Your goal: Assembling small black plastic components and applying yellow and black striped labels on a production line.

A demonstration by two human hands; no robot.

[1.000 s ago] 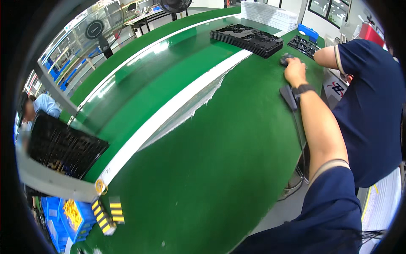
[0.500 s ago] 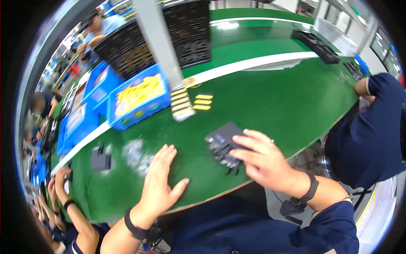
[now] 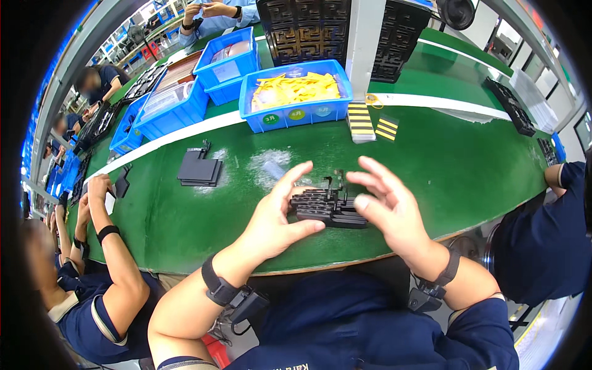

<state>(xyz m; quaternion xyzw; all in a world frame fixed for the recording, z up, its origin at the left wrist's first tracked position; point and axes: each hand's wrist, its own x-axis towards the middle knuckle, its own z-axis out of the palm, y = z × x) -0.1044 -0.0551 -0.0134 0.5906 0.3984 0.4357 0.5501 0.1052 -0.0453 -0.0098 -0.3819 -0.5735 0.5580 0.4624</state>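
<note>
In front of me on the green table (image 3: 456,160) is a stack of thin black plastic-looking parts (image 3: 330,213), with small thin prongs rising at its back. My left hand (image 3: 274,216) grips the left end, thumb along the front and fingers behind. At the right end my right hand (image 3: 394,213) is open, fingers spread; its thumb is close to the stack, and I cannot tell whether it touches. Another small pile of flat black parts (image 3: 198,169) lies to the left, with thin prongs on its far side.
A blue bin of yellow pieces (image 3: 296,119) stands beyond my hands, beside a grey post (image 3: 365,49). More blue bins (image 3: 176,114) are at the left. Co-workers sit close by: a forearm (image 3: 117,240) on the left, a dark sleeve (image 3: 542,228) on the right.
My view has shifted left. My left hand has come from resting apart on the table to gripping the stack, and my right hand's fingers have lifted off and spread. The stack now faces differently.
</note>
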